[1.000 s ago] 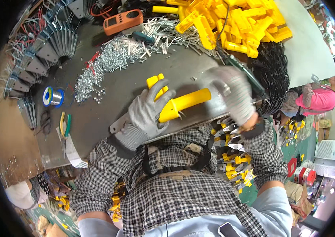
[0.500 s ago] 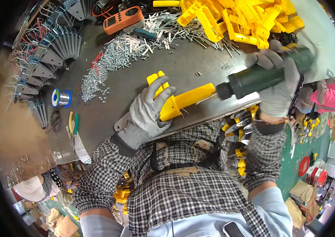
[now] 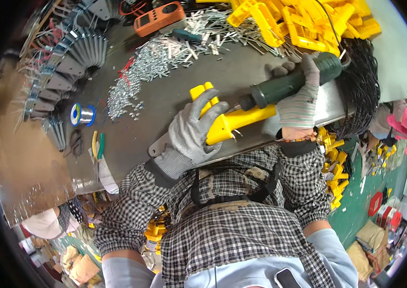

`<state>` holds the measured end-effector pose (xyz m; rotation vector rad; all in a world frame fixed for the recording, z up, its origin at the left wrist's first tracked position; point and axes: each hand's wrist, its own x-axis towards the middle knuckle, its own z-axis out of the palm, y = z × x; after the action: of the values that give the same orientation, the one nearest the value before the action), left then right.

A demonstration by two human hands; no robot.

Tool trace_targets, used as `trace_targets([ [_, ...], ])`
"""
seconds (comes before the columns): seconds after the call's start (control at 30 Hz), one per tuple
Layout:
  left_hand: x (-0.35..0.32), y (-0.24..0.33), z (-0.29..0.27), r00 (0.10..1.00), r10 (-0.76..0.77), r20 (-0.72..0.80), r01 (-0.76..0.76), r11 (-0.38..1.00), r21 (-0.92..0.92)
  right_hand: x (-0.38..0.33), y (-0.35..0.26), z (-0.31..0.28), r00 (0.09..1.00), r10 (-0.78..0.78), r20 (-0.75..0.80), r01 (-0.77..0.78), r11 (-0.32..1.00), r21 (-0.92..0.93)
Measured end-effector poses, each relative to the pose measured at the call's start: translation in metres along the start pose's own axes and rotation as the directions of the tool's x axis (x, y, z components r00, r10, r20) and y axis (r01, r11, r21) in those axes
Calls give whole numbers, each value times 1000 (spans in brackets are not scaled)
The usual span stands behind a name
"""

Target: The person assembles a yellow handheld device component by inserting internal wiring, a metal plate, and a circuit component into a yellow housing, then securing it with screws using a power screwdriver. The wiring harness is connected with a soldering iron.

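Note:
In a grey work glove, my left hand (image 3: 191, 127) grips a yellow plastic handle (image 3: 254, 115) near the front edge of the table. A grey metal plate (image 3: 159, 145) sticks out on the left of that hand, and short wire ends poke from the handle's underside. My gloved right hand (image 3: 304, 93) is wrapped round a dark green electric screwdriver (image 3: 282, 86). The screwdriver lies tilted over the handle, its tip pointing left, close to my left fingertips. Whether the tip touches a screw cannot be made out.
Small screws (image 3: 148, 67) and long pins are heaped beyond my hands. Yellow plastic shells (image 3: 304, 24) are piled far right, black cables (image 3: 359, 86) below them. An orange meter (image 3: 159, 19), solder spool (image 3: 82, 114), cutters (image 3: 98, 146) and metal plates (image 3: 71, 65) lie leftward.
My right hand has brought the screwdriver left and down, from the handle's right end to above its middle, close to my left fingers. My left hand keeps its hold on the handle.

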<state>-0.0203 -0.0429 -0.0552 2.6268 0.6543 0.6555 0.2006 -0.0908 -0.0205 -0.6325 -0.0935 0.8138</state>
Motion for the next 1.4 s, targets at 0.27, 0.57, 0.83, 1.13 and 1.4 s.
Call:
trace_targets([
  [0.27, -5, -39, -49, 986, -143, -87, 135, 987, -91, 5, 3, -6, 1000, -17, -5, 17, 1000, -23],
  [0.57, 6, -104, -72, 783, -564, 264, 162, 594, 788, 6, 5, -6, 1000, -10, -20, 10, 1000, -17],
  [0.83, 1, -87, -82, 671, -671, 316, 411, 692, 594, 6, 8, -3, 1000, 7, -10, -6, 999, 44],
  [1.13, -36, -3, -17, 903, -410, -129, 380, 902, -203, 5, 7, -12, 1000, 12, -14, -10, 996, 84],
  [1.4, -38, -6, -9, 913, -351, -210, 329, 935, -131, 6, 7, -20, 1000, 0, 28, -2, 997, 83],
])
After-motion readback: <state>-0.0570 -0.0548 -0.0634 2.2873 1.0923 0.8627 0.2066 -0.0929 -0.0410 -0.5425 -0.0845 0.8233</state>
